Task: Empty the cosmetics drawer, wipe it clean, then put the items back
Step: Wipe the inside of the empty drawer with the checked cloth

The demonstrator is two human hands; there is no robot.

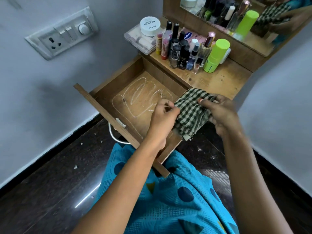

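Note:
The wooden drawer (pixel 108 108) stands pulled out, with nothing in it but pale outline marks on its floor. Over its right side both hands hold a green and white checked cloth (pixel 190 114). My left hand (pixel 164 114) pinches the cloth's left edge, and my right hand (pixel 219 112) grips its upper right part. The cosmetics stand on the wooden top behind the drawer: nail polish bottles (pixel 177 54), a lime green tube (pixel 215 56), a perfume bottle (pixel 205 49), a white jar (pixel 150 26) on a clear plastic case (pixel 135 38).
A mirror (pixel 236 16) in a wooden frame stands behind the cosmetics. A switch panel (pixel 62 34) is on the wall at the left. The dark floor (pixel 50 166) carries small bits of debris. Blue patterned clothing (pixel 168 200) lies below the drawer front.

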